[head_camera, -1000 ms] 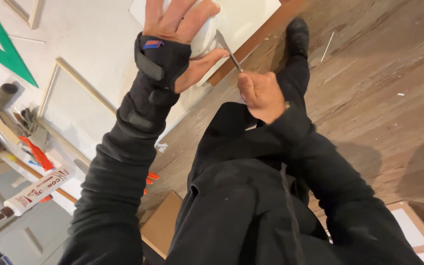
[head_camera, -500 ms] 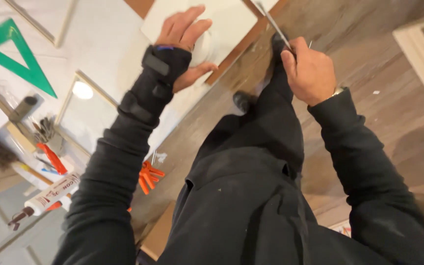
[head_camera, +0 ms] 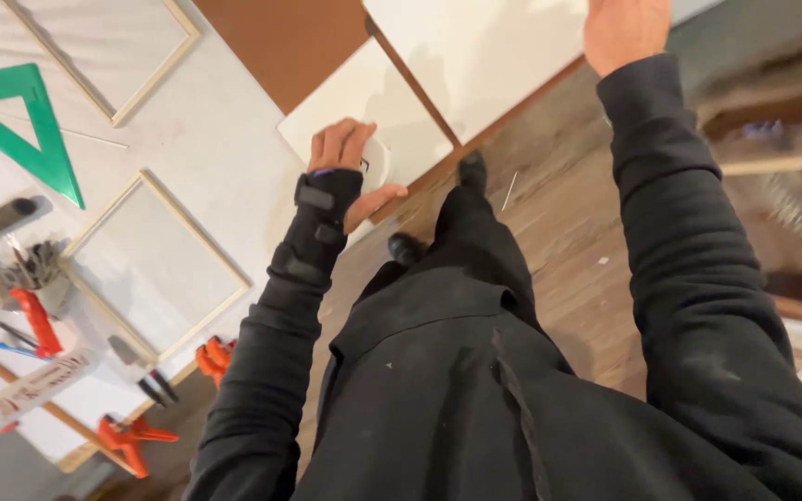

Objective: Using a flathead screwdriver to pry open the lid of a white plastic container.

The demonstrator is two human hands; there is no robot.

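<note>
Bright indoor light, blurred right edge

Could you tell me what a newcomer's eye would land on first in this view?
Probably the left hand in a black wrist brace, pressing a white board at the white worktable's edge. Next, the bright green set square at far left, and orange clamps at the table's lower edge. The right hand reaches to the top edge.

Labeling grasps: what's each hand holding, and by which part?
Left hand rests flat, fingers on a white sheet near its edge, gripping nothing. Right hand is cut off by the frame; cannot tell.
</note>
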